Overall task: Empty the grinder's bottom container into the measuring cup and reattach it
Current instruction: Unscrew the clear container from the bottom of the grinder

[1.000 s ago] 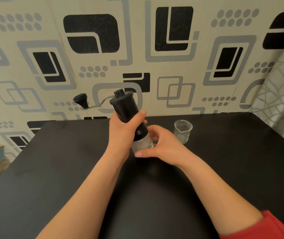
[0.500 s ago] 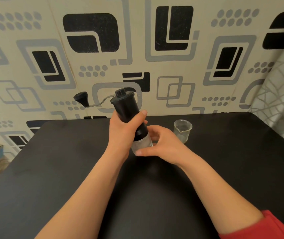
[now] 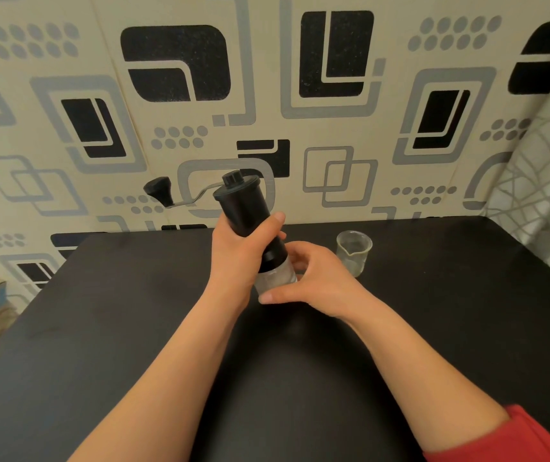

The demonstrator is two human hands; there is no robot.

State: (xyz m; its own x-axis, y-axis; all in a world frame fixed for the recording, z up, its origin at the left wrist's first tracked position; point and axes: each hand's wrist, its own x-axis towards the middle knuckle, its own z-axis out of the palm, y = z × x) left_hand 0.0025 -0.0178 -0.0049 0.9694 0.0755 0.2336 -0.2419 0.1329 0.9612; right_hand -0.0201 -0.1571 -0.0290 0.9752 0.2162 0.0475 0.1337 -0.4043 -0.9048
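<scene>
table (image 3: 116,328) lying bare left and front | cup (image 3: 353,251) standing just right of hands | crank (image 3: 166,195) jutting left toward wall (image 3: 66,95) | curtain (image 3: 547,195) hanging right

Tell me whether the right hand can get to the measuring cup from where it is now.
Probably yes. The measuring cup stands just beyond the right hand with bare table between them, but that hand is closed on the clear bottom container and must release it.

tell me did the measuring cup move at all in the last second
No. The measuring cup sits at the same spot on the table, just below the wall edge, right of the right hand.
</scene>
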